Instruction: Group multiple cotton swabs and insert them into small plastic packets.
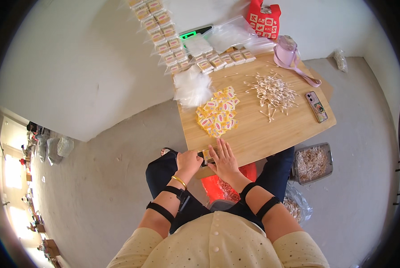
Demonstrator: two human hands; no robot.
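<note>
One left hand [190, 161] and one right hand [225, 159] make two at the centre, with four black bands [268, 207] and one gold bangle [179, 181] below. Toward the upper right are one red carrier bag [263, 20], one lilac cup [285, 52] and one phone [316, 107]; at right, one grey bin [295, 167]. Cotton swabs [275, 93] and yellow cards [217, 111] lie too thick to count.

Right fingers [220, 148] spread over swab row [207, 159] on table [253, 140]; left fingers [194, 159] curled beside.
</note>
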